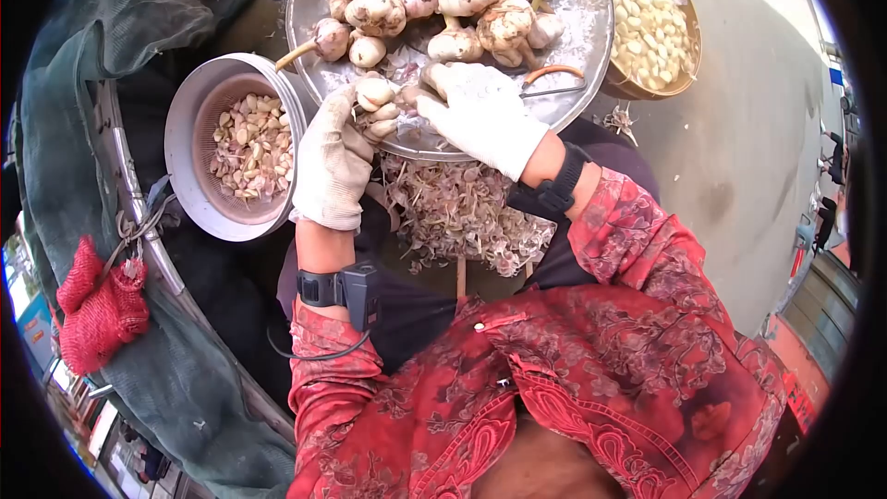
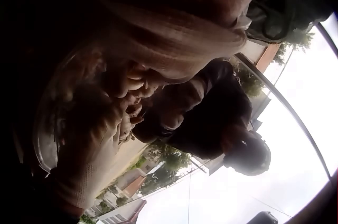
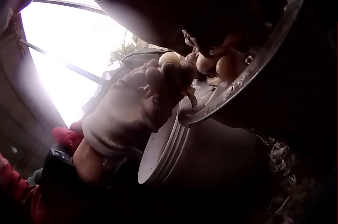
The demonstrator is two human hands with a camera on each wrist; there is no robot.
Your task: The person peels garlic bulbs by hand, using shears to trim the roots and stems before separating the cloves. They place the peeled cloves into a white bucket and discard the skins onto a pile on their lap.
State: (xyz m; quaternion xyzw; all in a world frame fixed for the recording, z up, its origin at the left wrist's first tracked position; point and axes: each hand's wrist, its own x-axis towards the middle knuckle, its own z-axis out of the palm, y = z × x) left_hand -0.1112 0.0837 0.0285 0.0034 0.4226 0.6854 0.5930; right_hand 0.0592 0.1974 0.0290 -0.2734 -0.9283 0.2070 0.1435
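My left hand [image 1: 333,162], in a soiled white knit glove, grips some garlic cloves [image 1: 374,92] at the near left rim of a round metal tray [image 1: 584,18]. From the right, my gloved right hand [image 1: 485,115] reaches over the tray, its dirty fingertips close beside those cloves. What the right fingers hold is hidden, so I cannot tell whether they pinch anything. Whole garlic bulbs [image 1: 377,14] with stems and dirt are heaped at the tray's far side. Near the right hand lies an orange-handled tool [image 1: 554,72] with a thin dark metal part.
Left of the tray, a white bucket [image 1: 185,143] carries a pink basket of unpeeled cloves [image 1: 248,143]. A brown-rimmed basin [image 1: 695,46] of pale peeled cloves stands right. Garlic skins [image 1: 453,212] are piled below the tray. A red net bag [image 1: 103,310] hangs at left. Another person [image 2: 211,113] shows in the left wrist view.
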